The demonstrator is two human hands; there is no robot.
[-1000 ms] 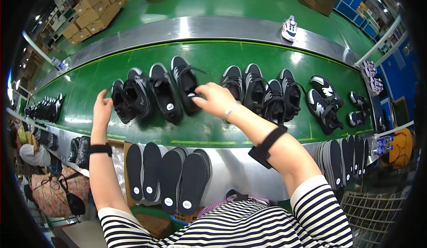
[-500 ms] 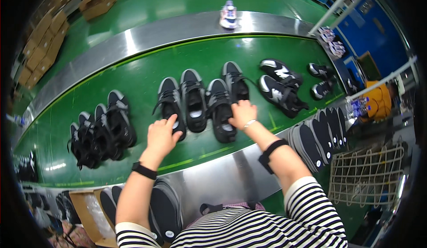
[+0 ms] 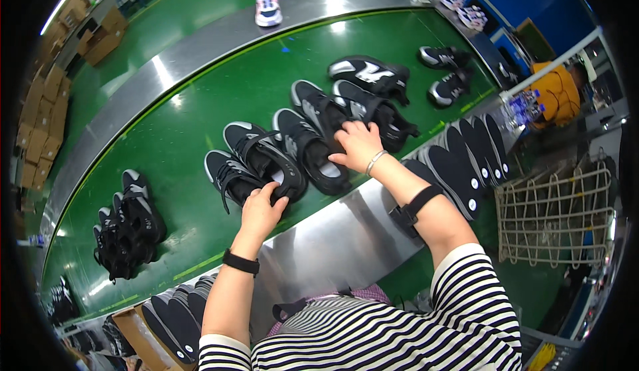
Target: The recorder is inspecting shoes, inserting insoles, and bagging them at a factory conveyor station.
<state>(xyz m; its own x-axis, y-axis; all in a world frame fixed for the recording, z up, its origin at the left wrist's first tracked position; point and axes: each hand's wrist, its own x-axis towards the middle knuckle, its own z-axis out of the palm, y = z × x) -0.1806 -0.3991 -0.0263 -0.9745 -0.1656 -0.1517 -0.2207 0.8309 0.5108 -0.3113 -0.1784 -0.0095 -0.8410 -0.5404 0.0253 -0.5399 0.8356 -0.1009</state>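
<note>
The broad, flat green belt [image 3: 180,171] lies bare leftward and beyond four black-and-grey lace-up sneakers [image 3: 290,131], long axes slanting away leftward, heels toward the shiny steel edge [image 3: 333,234]; a black sneaker pair with white side patches [image 3: 369,71] crowds the right. The half-open left hand [image 3: 259,214] is nearest the two left heels, the spread right hand [image 3: 361,148] the other two; grip cannot be told.

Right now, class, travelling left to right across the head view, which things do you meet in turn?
Stacked cardboard boxes, cluster of black shoes, left hand, right hand, pair of black shoes toward the right, wire rack.
</note>
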